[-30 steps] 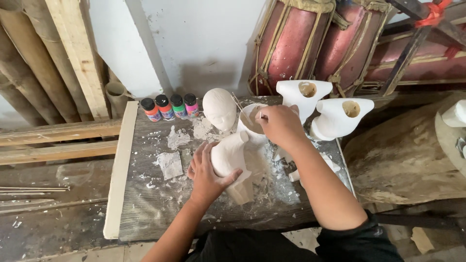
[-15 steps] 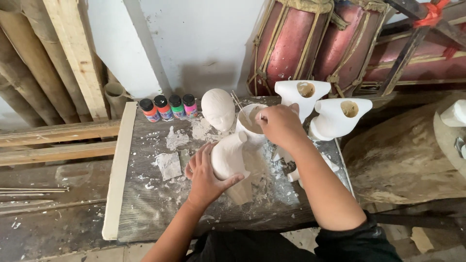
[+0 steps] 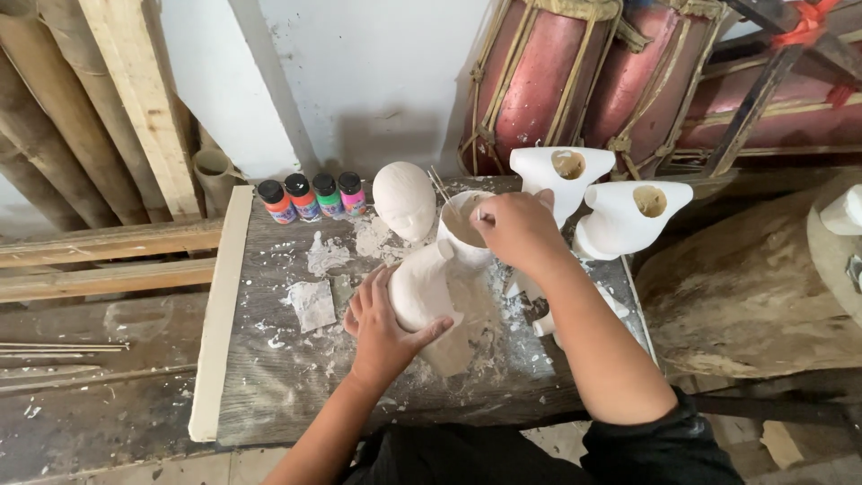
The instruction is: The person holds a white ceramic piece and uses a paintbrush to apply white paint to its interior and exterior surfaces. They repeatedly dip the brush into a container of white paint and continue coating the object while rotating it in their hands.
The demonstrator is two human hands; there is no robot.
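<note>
Left hand [image 3: 384,325] clamps the white plaster figure [image 3: 429,292] near the bench's middle, fingers wrapped on its left side, thumb across the front. The figure's long axis runs from the near edge up toward the far edge, leaning slightly right. Right hand [image 3: 514,229] is closed on a thin tool over the white cup [image 3: 464,232], which sits just beyond the figure's top, touching or nearly so; cannot tell which. Hands are apart, left nearer the figure, right nearer the cup.

Bench [image 3: 296,395] is grey wood, spattered with plaster. White head cast [image 3: 404,199] and four paint bottles [image 3: 312,197] stand along the far edge; two white hollow casts [image 3: 597,193] at the far right corner. White wall, planks left, red drums [image 3: 575,76] behind.
</note>
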